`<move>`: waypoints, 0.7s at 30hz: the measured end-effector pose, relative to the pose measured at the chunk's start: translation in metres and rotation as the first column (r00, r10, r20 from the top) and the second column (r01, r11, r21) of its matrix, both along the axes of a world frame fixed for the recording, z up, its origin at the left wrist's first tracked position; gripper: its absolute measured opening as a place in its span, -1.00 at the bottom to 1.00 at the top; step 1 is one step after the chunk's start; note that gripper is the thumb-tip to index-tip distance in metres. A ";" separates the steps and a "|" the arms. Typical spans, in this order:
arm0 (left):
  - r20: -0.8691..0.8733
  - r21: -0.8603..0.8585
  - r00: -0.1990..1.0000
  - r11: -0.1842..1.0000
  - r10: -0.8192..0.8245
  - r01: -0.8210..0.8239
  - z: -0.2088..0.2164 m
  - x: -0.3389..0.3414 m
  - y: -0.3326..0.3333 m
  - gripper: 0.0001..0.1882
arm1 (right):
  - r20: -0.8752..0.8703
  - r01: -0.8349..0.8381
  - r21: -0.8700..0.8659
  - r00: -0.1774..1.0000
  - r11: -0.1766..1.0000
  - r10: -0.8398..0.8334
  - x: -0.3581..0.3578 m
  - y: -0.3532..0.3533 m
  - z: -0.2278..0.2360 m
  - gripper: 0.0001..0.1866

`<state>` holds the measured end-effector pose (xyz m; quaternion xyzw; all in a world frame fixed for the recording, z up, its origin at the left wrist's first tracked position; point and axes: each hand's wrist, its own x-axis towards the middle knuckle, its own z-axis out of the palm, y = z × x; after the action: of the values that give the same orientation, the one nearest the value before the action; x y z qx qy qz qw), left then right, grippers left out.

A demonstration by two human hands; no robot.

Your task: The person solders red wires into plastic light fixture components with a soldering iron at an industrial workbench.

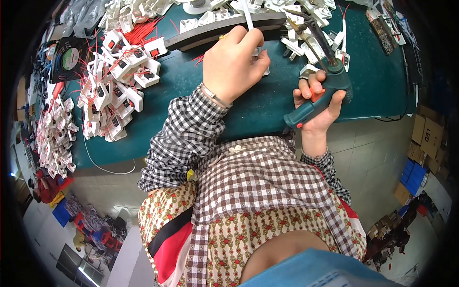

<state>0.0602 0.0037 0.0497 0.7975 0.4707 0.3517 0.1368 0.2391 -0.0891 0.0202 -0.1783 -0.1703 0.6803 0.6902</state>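
Note:
My left hand (234,64) is closed in a pinch, thumb against fingers, over a small white plastic piece (266,71) that mostly hides beneath it. Just beyond the fingertips rises a slim white strip (247,14); whether it joins that piece is hidden. My right hand (318,103) is wrapped round the handle of a green soldering gun (338,81) with an orange trigger. Its dark barrel and thin metal feed tube point away and to the left, the tip over white parts. A dark curved bar (205,36) lies beyond my left hand.
Heaped at left are white switch housings (114,86) with red wires, and a second pile (56,134) lies farther left. Loose red wires (141,36) and a black fan (69,58) are nearby. More white parts (315,14) cover the far side. Cardboard boxes (428,136) stand at right.

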 end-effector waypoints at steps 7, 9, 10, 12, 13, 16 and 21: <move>0.261 -0.251 0.941 0.926 -0.215 0.281 0.013 -0.044 -0.021 -0.59 | -0.003 -0.043 0.018 0.999 0.999 0.043 0.005 0.002 0.001 -0.40; 0.287 -0.302 0.891 0.850 -0.351 0.432 0.004 -0.046 -0.019 -0.60 | -0.015 -0.027 0.021 1.000 0.999 0.028 0.001 0.005 0.001 -0.38; 0.287 -0.301 0.894 0.853 -0.345 0.426 -0.001 -0.046 -0.016 -0.60 | -0.027 -0.013 0.027 1.000 1.000 0.014 -0.001 0.008 0.001 -0.35; 0.364 -0.273 0.867 0.851 -0.340 0.449 -0.005 -0.045 -0.012 -0.60 | -0.035 -0.043 0.053 0.998 0.998 0.045 -0.006 0.012 0.006 -0.35; 0.432 -0.307 0.864 0.860 -0.257 0.409 0.000 -0.043 -0.014 -0.61 | -0.044 -0.066 0.078 0.997 0.995 0.070 -0.009 0.013 0.009 -0.35; 0.431 -0.346 0.883 0.869 -0.187 0.353 -0.001 -0.044 -0.017 -0.62 | 0.064 -0.068 0.025 0.996 0.997 0.066 -0.014 0.017 0.014 -0.41; 0.415 -0.341 0.893 0.879 -0.176 0.332 -0.009 -0.042 -0.020 -0.87 | -0.026 -0.054 0.005 0.998 0.999 0.054 -0.020 0.023 0.005 -0.39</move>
<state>0.0184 -0.0165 0.0403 0.7264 0.3875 0.3701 0.4303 0.2189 -0.0660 0.0247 -0.1633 -0.1676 0.7007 0.6740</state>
